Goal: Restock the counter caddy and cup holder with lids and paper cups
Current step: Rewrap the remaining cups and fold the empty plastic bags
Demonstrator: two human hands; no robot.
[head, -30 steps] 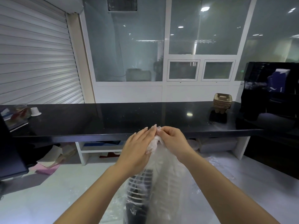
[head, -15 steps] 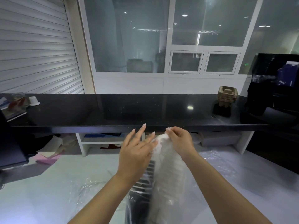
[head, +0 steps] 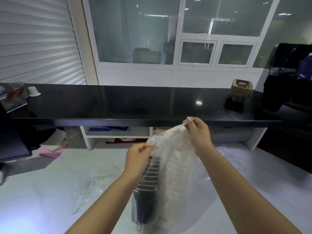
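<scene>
head view showed the left hand and right hand each pinching the top of a clear plastic bag. inside it, upright above the floor before the black counter, stood a white lid stack beside a dark lid stack.

No readable text, labels, brands or numbers anywhere. Blue item at far right carries white marks, too blurred to read. Red-and-white print on packet at counter's left end, illegible. Plastic bag unprinted as far as visible.
</scene>
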